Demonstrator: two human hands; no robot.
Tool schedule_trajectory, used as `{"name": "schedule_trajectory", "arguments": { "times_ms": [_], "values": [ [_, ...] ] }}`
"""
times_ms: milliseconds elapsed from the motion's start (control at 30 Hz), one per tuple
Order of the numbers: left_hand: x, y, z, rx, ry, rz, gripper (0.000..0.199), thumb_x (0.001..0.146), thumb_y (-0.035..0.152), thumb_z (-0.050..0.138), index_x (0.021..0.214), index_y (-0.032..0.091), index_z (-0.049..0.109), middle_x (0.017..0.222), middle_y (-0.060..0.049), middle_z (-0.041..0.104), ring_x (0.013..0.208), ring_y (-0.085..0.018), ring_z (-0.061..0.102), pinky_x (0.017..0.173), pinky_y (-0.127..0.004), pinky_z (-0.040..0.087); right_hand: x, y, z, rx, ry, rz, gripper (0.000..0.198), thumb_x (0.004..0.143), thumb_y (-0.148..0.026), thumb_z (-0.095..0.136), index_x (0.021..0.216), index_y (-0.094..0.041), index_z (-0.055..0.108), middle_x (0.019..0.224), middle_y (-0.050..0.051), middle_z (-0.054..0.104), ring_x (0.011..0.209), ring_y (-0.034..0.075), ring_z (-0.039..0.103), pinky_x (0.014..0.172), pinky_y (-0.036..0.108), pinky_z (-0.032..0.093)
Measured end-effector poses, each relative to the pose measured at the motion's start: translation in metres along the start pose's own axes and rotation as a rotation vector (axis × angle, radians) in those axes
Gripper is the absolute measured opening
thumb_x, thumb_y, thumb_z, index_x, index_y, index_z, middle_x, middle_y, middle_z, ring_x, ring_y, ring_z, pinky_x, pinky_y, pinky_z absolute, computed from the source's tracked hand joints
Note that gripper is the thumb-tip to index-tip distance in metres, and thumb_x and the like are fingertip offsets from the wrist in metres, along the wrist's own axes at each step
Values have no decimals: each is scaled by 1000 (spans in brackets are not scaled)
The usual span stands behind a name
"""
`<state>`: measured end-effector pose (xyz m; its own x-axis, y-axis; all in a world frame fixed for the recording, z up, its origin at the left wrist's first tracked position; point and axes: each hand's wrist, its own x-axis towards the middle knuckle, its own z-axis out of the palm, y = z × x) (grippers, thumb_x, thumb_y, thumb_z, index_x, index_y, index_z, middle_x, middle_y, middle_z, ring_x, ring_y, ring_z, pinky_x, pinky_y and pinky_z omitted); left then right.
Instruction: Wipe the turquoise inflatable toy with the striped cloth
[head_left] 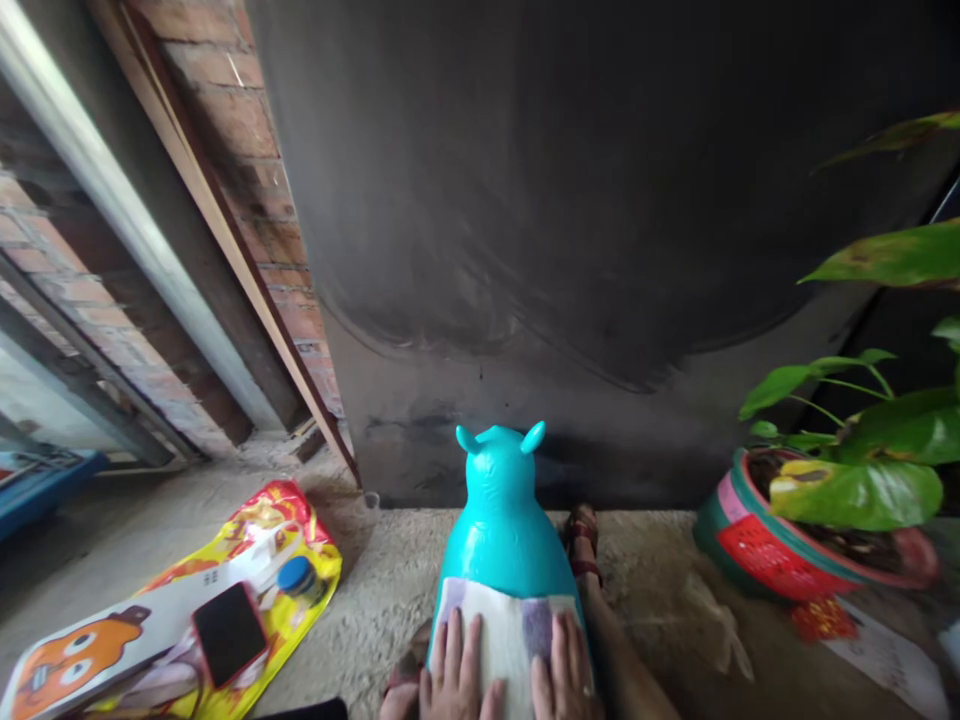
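Turquoise toy animal [499, 540] with a white and purple cloth [496, 635] laid over its back. The toy is low at the centre, between the person's two feet, its rounded, two-eared head towards a dark panel [540, 220]; whether head and panel touch cannot be told. The left hand [456, 675] rests palm down on the cloth's left part, the right hand [561, 680] on its right part. In both, the grip is flat and spread, fingers extended forward and slightly apart, thumbs turned inward; the hands lie side by side, apart from each other. A sandalled foot [583, 540] stands just beside the toy on the right; the other foot, at lower left, is partly cut off.

On the concrete floor [367, 620] to the left, a yellow and red bag [319, 600] lies beneath a phone [229, 633] with a dark screen, a blue-lidded jar [295, 575] and a white box [172, 600] bearing an orange cartoon face. To the right, a leafy plant [855, 490] grows in a green and red pot [787, 565]. Beyond the bag, a wooden strip [247, 265] leans along a brick wall [234, 125].
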<state>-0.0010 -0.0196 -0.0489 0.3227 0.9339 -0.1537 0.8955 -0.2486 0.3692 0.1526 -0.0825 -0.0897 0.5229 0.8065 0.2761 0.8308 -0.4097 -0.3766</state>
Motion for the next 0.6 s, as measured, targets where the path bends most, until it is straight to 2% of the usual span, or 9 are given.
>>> {"name": "schedule_trajectory", "arguments": {
  "times_ms": [100,167,267,367,433,500,600],
  "values": [
    [17,23,-23,64,7,12,62,86,41,42,144,26,26,156,-6,14,144,-30,16,109,-57,32,46,-6,-7,18,-157,60,58,96,-43,14,146,-18,27,152,7,27,137,25,31,95,49,49],
    [34,38,-34,82,12,-7,63,88,40,40,146,25,21,157,-8,9,145,-29,10,111,-57,28,81,-11,-12,35,-283,55,60,95,-42,12,148,-15,20,155,5,16,141,24,21,100,48,44],
    [60,53,-42,78,33,-36,64,90,41,37,147,22,16,157,-10,3,146,-29,4,112,-58,25,126,-16,-14,75,-368,30,60,95,-41,15,149,-14,16,156,4,12,143,20,13,111,44,32],
    [78,56,-41,62,75,-17,65,91,42,35,148,21,12,158,-11,-1,146,-30,-2,112,-60,23,152,-20,-10,103,-364,36,57,96,-41,14,149,-18,17,157,1,12,143,17,13,112,42,29],
    [82,53,-38,43,97,1,65,91,42,35,148,21,12,158,-11,-1,146,-31,-2,112,-61,22,156,-22,-10,110,-351,54,56,97,-42,14,149,-20,19,156,1,14,143,17,16,111,42,30],
    [80,49,-37,17,110,7,64,92,41,34,148,22,11,158,-10,0,146,-30,-1,113,-61,22,147,-24,-13,112,-332,91,57,97,-43,12,148,-20,21,155,2,19,142,19,20,109,44,34],
    [73,44,-39,-20,129,29,61,92,41,33,148,23,14,159,-9,5,146,-28,3,113,-60,22,107,-23,-12,94,-287,166,62,96,-48,10,147,-17,25,153,7,26,139,24,29,102,47,41]
  ]
}}
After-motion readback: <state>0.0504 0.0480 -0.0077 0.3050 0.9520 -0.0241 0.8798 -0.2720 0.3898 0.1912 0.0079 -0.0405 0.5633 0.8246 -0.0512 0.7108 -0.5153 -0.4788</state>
